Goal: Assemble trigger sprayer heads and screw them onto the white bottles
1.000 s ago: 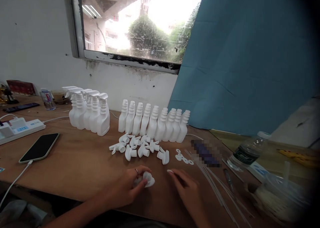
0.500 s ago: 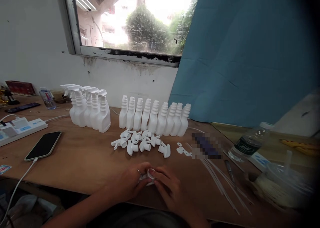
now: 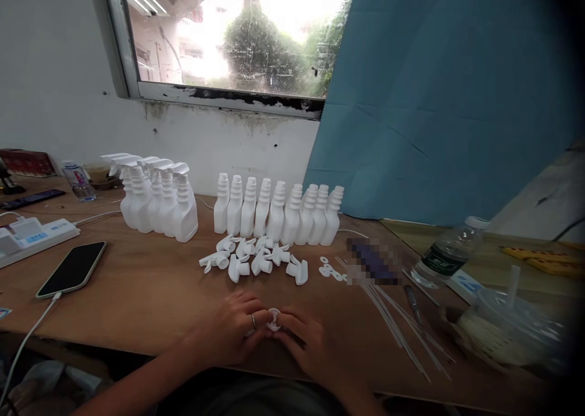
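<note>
Smooth brown tabletop (image 3: 159, 288) | ribbed-neck white plastic bottles (image 3: 276, 218) | left hand (image 3: 237, 327), right hand (image 3: 305, 341) both pinching round white piece (image 3: 274, 320)

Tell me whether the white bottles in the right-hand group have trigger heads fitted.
No, these white spray bottles show bare necks, with loose trigger heads lying before them.

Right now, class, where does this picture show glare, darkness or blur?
Head view: white glare floods the grey-framed glass window; the right-hand corners fall black; the clear plastic cup looks soft; the small white plastic piece between the fingers lacks clear detail.
</note>
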`<state>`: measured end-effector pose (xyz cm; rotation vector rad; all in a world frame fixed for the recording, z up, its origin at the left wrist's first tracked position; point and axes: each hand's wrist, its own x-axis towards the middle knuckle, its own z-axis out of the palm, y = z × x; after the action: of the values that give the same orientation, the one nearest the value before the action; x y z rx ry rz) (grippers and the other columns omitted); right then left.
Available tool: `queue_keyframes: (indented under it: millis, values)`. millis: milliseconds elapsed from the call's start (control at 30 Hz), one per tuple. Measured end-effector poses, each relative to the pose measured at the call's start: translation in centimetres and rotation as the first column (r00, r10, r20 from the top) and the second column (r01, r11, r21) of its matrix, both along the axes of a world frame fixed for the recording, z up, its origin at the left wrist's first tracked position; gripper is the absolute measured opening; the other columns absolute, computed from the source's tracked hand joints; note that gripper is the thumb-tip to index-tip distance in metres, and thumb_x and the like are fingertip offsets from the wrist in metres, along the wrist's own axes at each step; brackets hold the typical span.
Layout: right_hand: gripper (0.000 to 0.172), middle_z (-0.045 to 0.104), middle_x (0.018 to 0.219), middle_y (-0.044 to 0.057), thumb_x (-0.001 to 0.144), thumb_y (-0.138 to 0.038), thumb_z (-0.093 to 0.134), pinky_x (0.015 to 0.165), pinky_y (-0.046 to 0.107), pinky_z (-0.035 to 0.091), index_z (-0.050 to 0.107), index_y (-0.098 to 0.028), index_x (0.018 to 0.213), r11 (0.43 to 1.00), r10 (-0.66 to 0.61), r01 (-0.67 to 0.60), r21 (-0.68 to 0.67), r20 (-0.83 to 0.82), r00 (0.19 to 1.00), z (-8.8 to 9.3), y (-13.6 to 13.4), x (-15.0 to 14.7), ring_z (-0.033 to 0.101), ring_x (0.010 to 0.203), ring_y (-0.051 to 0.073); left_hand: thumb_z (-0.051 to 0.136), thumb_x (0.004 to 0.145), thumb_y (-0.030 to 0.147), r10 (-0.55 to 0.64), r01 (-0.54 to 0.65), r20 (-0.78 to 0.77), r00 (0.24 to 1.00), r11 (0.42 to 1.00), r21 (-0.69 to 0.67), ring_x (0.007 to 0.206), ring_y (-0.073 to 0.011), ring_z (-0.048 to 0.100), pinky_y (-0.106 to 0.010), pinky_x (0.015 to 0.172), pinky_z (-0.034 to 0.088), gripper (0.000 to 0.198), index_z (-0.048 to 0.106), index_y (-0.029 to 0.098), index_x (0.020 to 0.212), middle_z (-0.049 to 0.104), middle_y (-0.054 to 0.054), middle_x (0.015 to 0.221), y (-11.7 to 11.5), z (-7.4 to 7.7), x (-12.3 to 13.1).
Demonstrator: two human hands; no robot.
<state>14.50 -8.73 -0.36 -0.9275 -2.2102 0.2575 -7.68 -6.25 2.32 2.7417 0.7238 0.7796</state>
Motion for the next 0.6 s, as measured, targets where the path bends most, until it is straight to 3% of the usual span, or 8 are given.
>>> queue_keyframes:
  millis: [200, 400, 500, 600]
  values:
    - [0.014, 0.064, 0.089, 0.004, 0.097, -0.023, 0.051, 0.074, 0.031, 0.051, 0.065, -0.023, 0.1, 1.0, -0.021, 0.021, -0.012, 0.02, 1.0, -0.3, -0.2, -0.1, 0.061, 0.08, 0.018, 0.042, 0.1, 0.023, -0.02, 0.02, -0.033, 0.999, 1.0, -0.021, 0.078, -0.015, 0.058, -0.026, 0.07, 0.043, 0.02, 0.061, 0.02, 0.103, 0.061, -0.002, 0.087, 0.4, -0.3, -0.1]
    - [0.025, 0.068, 0.11, 0.005, 0.096, -0.023, 0.052, 0.09, 0.032, 0.052, 0.062, -0.028, 0.118, 0.999, -0.039, 0.038, -0.03, -0.027, 0.999, 0.3, -0.3, 0.7, 0.064, 0.1, 0.02, 0.046, 0.096, 0.022, 0.021, -0.022, -0.018, 1.0, 0.997, -0.07, 0.078, -0.0144, 0.058, -0.024, 0.071, 0.043, 0.012, 0.057, 0.021, 0.1, 0.06, -0.001, 0.088, 0.2, -0.4, -0.3]
    - [0.036, 0.069, 0.114, 0.006, 0.095, -0.027, 0.051, 0.089, 0.03, 0.054, 0.054, -0.027, 0.131, 0.971, -0.233, 0.236, 0.026, -0.088, 0.968, 0.9, 0.5, 3.5, 0.067, 0.098, 0.019, 0.049, 0.093, 0.02, 0.079, -0.081, -0.034, 0.996, 0.994, -0.077, 0.077, -0.0157, 0.058, -0.026, 0.069, 0.042, 0.007, 0.052, 0.021, 0.099, 0.06, -0.001, 0.088, 0.0, -0.6, -0.2]
    - [0.025, 0.07, 0.108, 0.009, 0.094, -0.034, 0.049, 0.088, 0.038, 0.054, 0.067, -0.023, 0.107, 0.824, -0.532, 0.533, 0.192, -0.061, 0.844, 1.2, 1.6, 9.0, 0.068, 0.096, 0.024, 0.051, 0.092, 0.02, 0.1, -0.104, -0.036, 0.994, 0.986, -0.132, 0.082, -0.017, 0.06, -0.027, 0.072, 0.044, 0.015, 0.048, 0.022, 0.107, 0.062, 0.0, 0.094, -0.3, -0.6, 0.0]
